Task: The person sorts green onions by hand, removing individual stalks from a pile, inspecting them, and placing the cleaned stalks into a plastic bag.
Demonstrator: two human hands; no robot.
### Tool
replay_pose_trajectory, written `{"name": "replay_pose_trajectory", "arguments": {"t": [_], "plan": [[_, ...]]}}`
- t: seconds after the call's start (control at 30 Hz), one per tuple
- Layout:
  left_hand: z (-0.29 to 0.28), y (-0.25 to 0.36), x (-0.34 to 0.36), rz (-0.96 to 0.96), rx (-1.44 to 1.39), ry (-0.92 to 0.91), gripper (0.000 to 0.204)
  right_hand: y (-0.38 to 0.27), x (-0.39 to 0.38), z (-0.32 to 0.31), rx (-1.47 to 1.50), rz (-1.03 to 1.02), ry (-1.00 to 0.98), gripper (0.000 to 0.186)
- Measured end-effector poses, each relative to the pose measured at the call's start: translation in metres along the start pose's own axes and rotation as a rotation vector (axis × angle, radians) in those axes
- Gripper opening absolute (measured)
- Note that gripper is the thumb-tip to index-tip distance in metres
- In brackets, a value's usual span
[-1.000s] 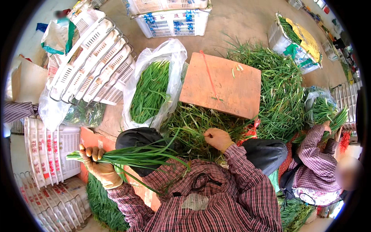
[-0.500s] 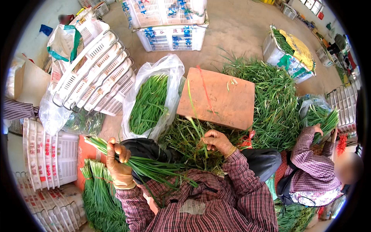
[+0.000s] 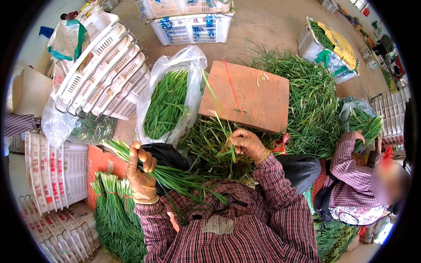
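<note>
My left hand (image 3: pixel 142 173) is closed round a bunch of garlic chives (image 3: pixel 175 177). The pale stem ends poke out to the upper left, and the green leaves hang across my lap. In front of my lap, my right hand (image 3: pixel 247 144) pinches a few loose chive stalks (image 3: pixel 227 131) between thumb and fingers; they stick up toward a reddish-brown board (image 3: pixel 245 94). A red tie strip (image 3: pixel 231 85) lies on that board beside small scraps. Below it spreads a heap of loose, partly yellowed leaves (image 3: pixel 204 142).
Tied chive bundles (image 3: pixel 114 210) lie at my left. An open plastic bag of chives (image 3: pixel 166 103) stands ahead. A large loose pile (image 3: pixel 307 105) spreads right of the board. White crates (image 3: pixel 105 65) stack at left, more (image 3: pixel 193 28) ahead. A co-worker (image 3: pixel 355 175) sits at right holding chives.
The whole scene sits a little higher in the picture. My left hand has shifted slightly up and right with its bunch; my right hand keeps its pinch on the stalks.
</note>
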State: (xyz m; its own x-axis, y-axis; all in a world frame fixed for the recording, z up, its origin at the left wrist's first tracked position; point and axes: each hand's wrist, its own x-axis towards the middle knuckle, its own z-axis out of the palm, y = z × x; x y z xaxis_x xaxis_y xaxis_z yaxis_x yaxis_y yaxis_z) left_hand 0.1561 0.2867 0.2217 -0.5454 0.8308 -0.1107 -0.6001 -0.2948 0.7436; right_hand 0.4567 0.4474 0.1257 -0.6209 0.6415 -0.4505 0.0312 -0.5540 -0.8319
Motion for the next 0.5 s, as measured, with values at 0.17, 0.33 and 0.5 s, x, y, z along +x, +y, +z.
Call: {"name": "replay_pose_trajectory", "arguments": {"t": [0.17,0.33,0.5], "plan": [[-0.002,0.004,0.0,0.017,0.019,-0.026,0.024,-0.005,0.006,0.003,-0.292,-0.027,0.02,0.021],[0.005,0.003,-0.002,-0.014,0.005,0.024,0.025,-0.022,0.0,-0.006,-0.074,-0.109,0.116,0.019],[0.017,-0.013,-0.004,-0.082,0.001,0.035,0.026,-0.023,-0.008,-0.003,0.161,-0.265,0.136,0.015]]}}
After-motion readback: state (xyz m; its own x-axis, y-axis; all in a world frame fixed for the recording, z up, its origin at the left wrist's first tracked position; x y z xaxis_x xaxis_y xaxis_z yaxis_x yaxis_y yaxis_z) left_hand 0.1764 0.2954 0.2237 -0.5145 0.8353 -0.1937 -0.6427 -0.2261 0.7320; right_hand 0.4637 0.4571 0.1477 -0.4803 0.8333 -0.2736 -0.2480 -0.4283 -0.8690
